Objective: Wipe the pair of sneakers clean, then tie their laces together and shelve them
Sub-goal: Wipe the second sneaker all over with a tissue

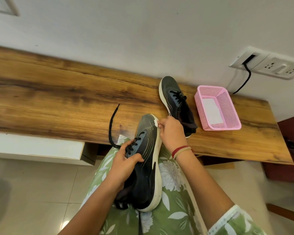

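1. On the lap, one sneaker [146, 160] lies with its toe over the desk [58, 99] edge.
2. Left hand [124, 165] grips its laced upper; right hand [172, 133] pinches a white wipe [155, 123] against the toe's midsole.
3. Wiping seems under way; next, work along the sole, then the second sneaker [176, 102] beside the pink basket [227, 106].

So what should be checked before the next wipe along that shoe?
Left hand grips the lap sneaker: ok.
Right hand pinches the white wipe at the toe rim: ok.
Sole rim clean: not ok, dark specks near the heel.
Loose lace clear of the wipe: ok, draped on the table.
Second sneaker upright on the table: ok.
Spare wipes in the pink basket: cannot tell, something white inside.
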A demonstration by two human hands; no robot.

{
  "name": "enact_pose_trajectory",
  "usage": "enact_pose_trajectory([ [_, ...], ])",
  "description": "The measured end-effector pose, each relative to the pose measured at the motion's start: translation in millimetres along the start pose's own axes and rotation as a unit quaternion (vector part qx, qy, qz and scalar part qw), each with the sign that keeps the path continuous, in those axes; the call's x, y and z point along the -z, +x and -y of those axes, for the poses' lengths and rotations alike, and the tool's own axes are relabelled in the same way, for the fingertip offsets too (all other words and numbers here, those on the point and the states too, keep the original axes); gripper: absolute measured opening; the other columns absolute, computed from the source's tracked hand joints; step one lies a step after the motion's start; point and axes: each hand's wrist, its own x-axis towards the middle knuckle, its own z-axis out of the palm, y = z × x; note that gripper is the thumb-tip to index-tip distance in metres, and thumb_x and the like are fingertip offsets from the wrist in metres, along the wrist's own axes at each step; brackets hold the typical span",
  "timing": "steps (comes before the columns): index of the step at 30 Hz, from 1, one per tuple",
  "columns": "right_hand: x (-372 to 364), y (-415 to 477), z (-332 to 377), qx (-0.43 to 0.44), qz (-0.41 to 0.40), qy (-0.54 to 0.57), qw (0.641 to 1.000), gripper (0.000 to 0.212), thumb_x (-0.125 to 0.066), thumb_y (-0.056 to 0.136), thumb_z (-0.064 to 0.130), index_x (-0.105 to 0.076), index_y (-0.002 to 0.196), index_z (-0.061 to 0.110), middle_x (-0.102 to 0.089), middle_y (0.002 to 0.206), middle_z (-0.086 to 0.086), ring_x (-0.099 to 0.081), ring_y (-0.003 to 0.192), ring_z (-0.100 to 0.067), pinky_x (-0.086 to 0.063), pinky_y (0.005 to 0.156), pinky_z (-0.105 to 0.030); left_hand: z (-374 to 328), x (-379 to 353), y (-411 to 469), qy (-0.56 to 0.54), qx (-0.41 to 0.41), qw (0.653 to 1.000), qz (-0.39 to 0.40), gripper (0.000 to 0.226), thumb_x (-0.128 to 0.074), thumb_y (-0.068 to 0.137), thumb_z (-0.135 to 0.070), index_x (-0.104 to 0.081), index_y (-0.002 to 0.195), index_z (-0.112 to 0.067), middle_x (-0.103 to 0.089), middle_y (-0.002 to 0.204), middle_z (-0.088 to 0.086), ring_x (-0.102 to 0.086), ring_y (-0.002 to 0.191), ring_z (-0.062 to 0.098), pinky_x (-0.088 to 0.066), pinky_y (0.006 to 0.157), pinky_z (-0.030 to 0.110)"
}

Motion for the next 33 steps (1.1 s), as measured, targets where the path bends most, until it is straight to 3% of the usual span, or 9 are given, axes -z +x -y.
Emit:
enact_pose_trajectory([
  [6, -12, -58, 8, -0.010, -0.066, 0.012, 0.998, 0.023, -0.049, 0.091, 0.004, -0.065, 0.106, 0.007, -0.057, 0.096, -0.010, -0.055, 0.090, -0.025, -0.044, 0.080, -0.032, 0, 1, 0, 0.014, -0.016, 1.000, 0.004, 0.059, -0.062, 0.079, 0.008, -0.052, 0.126, -0.026, -0.060, 0.110, 0.004, -0.060, 0.100, 0.023, -0.052, 0.084, 0.036],
  [9, -15, -84, 10, 0.000, -0.043, 0.046, 0.998, 0.018, -0.055, 0.085, 0.002, -0.068, 0.093, 0.010, -0.058, 0.087, -0.007, -0.057, 0.082, -0.024, -0.048, 0.073, -0.033, 2, 2, -1, 0.010, -0.031, 0.999, 0.005, 0.058, -0.061, 0.080, 0.008, -0.051, 0.126, -0.027, -0.058, 0.110, -0.001, -0.059, 0.100, 0.017, -0.051, 0.081, 0.029],
  [12, 7, -83, 5, -0.047, 0.018, 0.150, 0.987, 0.016, -0.055, 0.091, 0.010, -0.068, 0.085, 0.018, -0.063, 0.099, 0.003, -0.056, 0.087, -0.009, -0.043, 0.079, -0.018, 3, 4, -2, 0.003, -0.039, 0.999, 0.007, 0.058, -0.060, 0.082, 0.008, -0.050, 0.127, -0.027, -0.058, 0.110, -0.004, -0.058, 0.099, 0.012, -0.049, 0.078, 0.024],
  [14, 26, -55, 1, -0.085, -0.032, 0.201, 0.975, 0.013, -0.057, 0.090, 0.012, -0.068, 0.093, 0.018, -0.062, 0.107, 0.008, -0.055, 0.090, -0.005, -0.043, 0.079, -0.013, 3, 5, -2, -0.001, -0.037, 0.999, 0.013, 0.058, -0.059, 0.082, 0.007, -0.050, 0.128, -0.028, -0.058, 0.111, -0.004, -0.058, 0.100, 0.013, -0.049, 0.079, 0.025],
  [16, 38, -14, 3, -0.082, -0.082, 0.210, 0.971, 0.025, -0.058, 0.090, 0.011, -0.066, 0.112, 0.020, -0.060, 0.109, 0.009, -0.055, 0.098, -0.007, -0.040, 0.086, -0.015, 2, 4, -2, 0.004, -0.043, 0.999, 0.014, 0.058, -0.058, 0.083, 0.007, -0.050, 0.127, -0.028, -0.057, 0.108, -0.008, -0.057, 0.097, 0.009, -0.048, 0.075, 0.022],
  [18, 32, 24, 6, -0.058, -0.066, 0.201, 0.976, 0.023, -0.059, 0.089, 0.008, -0.069, 0.109, 0.016, -0.064, 0.112, 0.000, -0.057, 0.105, -0.014, -0.037, 0.090, -0.018, 2, 4, -3, 0.006, -0.050, 0.999, 0.014, 0.058, -0.058, 0.083, 0.008, -0.051, 0.127, -0.027, -0.057, 0.106, -0.011, -0.057, 0.094, 0.004, -0.047, 0.070, 0.018],
  [23, 1, 57, 9, 0.029, 0.023, 0.099, 0.994, 0.024, -0.052, 0.090, 0.003, -0.072, 0.101, 0.009, -0.069, 0.106, -0.010, -0.063, 0.099, -0.024, -0.045, 0.090, -0.027, 3, 5, -2, 0.005, -0.062, 0.998, 0.009, 0.059, -0.057, 0.081, 0.011, -0.052, 0.129, -0.025, -0.058, 0.108, -0.012, -0.057, 0.094, 0.001, -0.048, 0.062, 0.007],
  [29, -10, 25, -1, 0.108, -0.029, 0.000, 0.994, 0.036, -0.045, 0.089, -0.002, -0.065, 0.117, 0.010, -0.064, 0.106, -0.013, -0.056, 0.100, -0.030, -0.043, 0.090, -0.039, 6, 4, -1, 0.011, -0.077, 0.997, 0.009, 0.064, -0.056, 0.081, 0.013, -0.050, 0.134, -0.022, -0.058, 0.112, -0.010, -0.058, 0.098, 0.001, -0.049, 0.068, 0.007],
  [33, -20, -9, -6, 0.105, -0.108, 0.002, 0.989, 0.032, -0.061, 0.077, -0.008, -0.069, 0.105, 0.007, -0.068, 0.099, -0.010, -0.061, 0.088, -0.030, -0.050, 0.080, -0.035, 6, 4, -2, 0.024, -0.081, 0.996, 0.018, 0.065, -0.057, 0.081, 0.013, -0.049, 0.135, -0.021, -0.058, 0.110, -0.013, -0.058, 0.094, -0.003, -0.048, 0.066, 0.007],
])
